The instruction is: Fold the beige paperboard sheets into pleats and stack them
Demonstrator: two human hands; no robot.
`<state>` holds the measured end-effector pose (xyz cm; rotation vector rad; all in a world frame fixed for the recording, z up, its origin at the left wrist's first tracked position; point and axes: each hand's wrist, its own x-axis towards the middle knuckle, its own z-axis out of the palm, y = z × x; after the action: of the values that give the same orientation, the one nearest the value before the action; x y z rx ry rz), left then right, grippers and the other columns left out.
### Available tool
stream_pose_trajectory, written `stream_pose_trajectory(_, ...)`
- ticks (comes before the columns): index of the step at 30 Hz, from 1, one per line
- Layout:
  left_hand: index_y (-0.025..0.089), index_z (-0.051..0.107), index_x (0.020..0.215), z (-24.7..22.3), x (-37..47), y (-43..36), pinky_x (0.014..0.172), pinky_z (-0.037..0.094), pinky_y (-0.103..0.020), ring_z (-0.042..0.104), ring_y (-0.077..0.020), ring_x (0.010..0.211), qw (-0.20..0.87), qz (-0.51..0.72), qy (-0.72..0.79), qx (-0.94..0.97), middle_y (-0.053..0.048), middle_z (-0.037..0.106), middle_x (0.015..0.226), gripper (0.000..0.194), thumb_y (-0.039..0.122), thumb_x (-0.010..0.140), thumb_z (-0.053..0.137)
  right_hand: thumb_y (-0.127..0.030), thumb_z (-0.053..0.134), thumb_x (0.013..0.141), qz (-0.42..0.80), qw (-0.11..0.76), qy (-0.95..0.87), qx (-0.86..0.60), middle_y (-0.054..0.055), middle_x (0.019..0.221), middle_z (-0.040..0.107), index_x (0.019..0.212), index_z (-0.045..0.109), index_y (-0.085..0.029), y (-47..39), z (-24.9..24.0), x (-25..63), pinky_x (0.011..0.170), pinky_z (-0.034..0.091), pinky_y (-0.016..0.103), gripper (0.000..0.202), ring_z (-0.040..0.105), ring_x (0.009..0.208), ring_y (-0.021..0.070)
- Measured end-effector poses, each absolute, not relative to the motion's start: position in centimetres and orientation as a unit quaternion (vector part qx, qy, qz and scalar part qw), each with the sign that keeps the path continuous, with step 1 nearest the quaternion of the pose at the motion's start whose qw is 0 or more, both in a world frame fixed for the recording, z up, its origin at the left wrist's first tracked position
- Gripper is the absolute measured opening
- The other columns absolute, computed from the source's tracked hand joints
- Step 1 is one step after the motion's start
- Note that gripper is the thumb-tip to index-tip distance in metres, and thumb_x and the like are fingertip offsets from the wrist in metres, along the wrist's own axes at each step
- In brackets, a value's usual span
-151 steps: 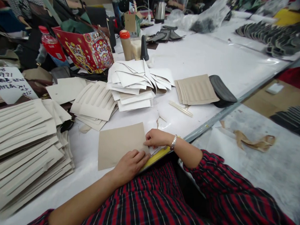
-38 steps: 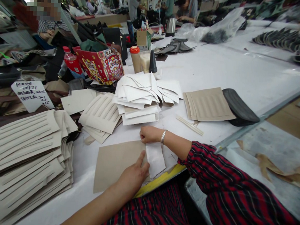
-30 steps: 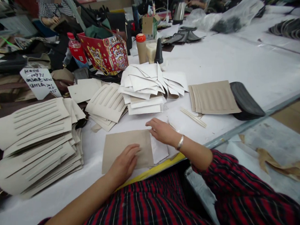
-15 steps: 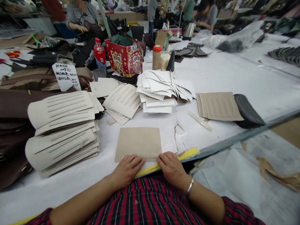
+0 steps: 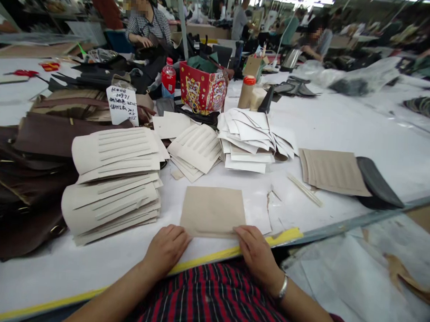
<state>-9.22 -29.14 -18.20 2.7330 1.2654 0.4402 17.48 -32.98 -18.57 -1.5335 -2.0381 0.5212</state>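
Observation:
A plain beige rectangular panel point(image 5: 213, 211), like leather or fabric, lies flat on the white table in front of me. My left hand point(image 5: 167, 249) is at its near left corner, fingers bent and pressed together, the fingertips at the edge. At the near right corner, my right hand point(image 5: 258, 253) grips the edge with its fingers together; the thumb is hidden. A narrow band runs along the panel's near edge between both hands. Left of the panel is a tall stack of off-white folded pieces point(image 5: 116, 190) with raised ribs.
Behind the panel are ribbed pale pieces point(image 5: 197, 148) and a pile of white sheets point(image 5: 246, 138). Rightward lie thin sticks point(image 5: 304, 189), beige ribbed panels point(image 5: 334, 171) and a black curved piece point(image 5: 380, 182). Brown bags point(image 5: 25, 186) fill the left. Yellow tape point(image 5: 210, 260) marks the table edge.
My left hand has slid left along the near edge to the panel's corner. My right hand stays at the right corner. The camera view has shifted left and tilted up.

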Motion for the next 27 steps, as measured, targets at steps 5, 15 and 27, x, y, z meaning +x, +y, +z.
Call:
stream_pose_trajectory(5, 0.020, 0.057, 0.087, -19.3, -3.7, -27.0, 0.077, 0.041, -0.033, 0.049, -0.0173, 0.084, 0.129, 0.172, 0.384, 0.898, -0.004, 0.058, 0.091, 0.014, 0.027, 0.086, 0.045, -0.017, 0.046, 0.084, 0.189, 0.252, -0.760, -0.569, 0.006, 0.095, 0.056, 0.105, 0.058, -0.023, -31.4, -18.7, 15.8, 0.083, 0.044, 0.037, 0.025, 0.049, 0.091, 0.0186)
stream_pose_trajectory(15, 0.018, 0.055, 0.086, -18.5, -3.9, -25.6, 0.072, 0.040, -0.034, 0.048, -0.0201, 0.082, 0.099, 0.121, 0.438, 0.885, -0.006, 0.054, 0.086, 0.024, 0.041, 0.083, 0.047, -0.023, 0.048, 0.084, 0.213, 0.250, -0.742, -0.584, 0.008, 0.101, 0.054, 0.111, 0.052, -0.020, -29.8, -18.3, 16.9, 0.085, 0.043, 0.037, 0.028, 0.048, 0.096, 0.0195)
stream_pose_trajectory(27, 0.017, 0.057, 0.085, -18.6, -6.6, -24.2, 0.075, 0.040, -0.037, 0.048, -0.0221, 0.085, 0.034, 0.126, 0.539, 0.832, -0.007, 0.055, 0.087, 0.019, 0.033, 0.084, 0.047, -0.025, 0.047, 0.084, 0.193, 0.256, -0.732, -0.601, 0.008, 0.093, 0.055, 0.100, 0.056, -0.019, -27.9, -18.6, 17.1, 0.079, 0.044, 0.038, 0.020, 0.049, 0.089, 0.0204)
